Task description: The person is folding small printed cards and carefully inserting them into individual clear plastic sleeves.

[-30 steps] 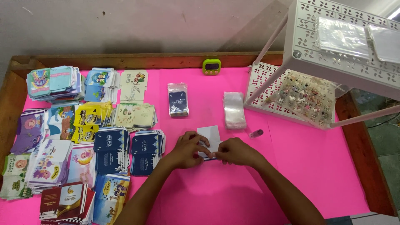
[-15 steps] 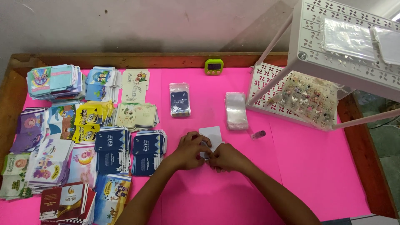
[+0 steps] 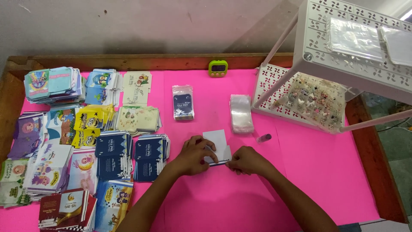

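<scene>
My left hand [image 3: 195, 154] and my right hand [image 3: 245, 160] meet at the middle of a pink table [image 3: 223, 202]. Together they pinch a small white folded card [image 3: 217, 146] with a dark lower edge, which lies flat on the table. The left fingers press its left side and the right fingers hold its lower right corner. A stack of dark blue cards [image 3: 149, 157] lies just left of my left hand.
Many stacks of colourful printed cards [image 3: 64, 141] fill the table's left side. A packet of dark cards [image 3: 183, 102], a pile of clear sleeves [image 3: 241, 113], a small pink tube [image 3: 264, 138] and a green timer [image 3: 218, 68] lie beyond. A white perforated rack [image 3: 326, 64] stands at right.
Both hands stay on the white card with only slight finger shifts. The view has moved a little.
</scene>
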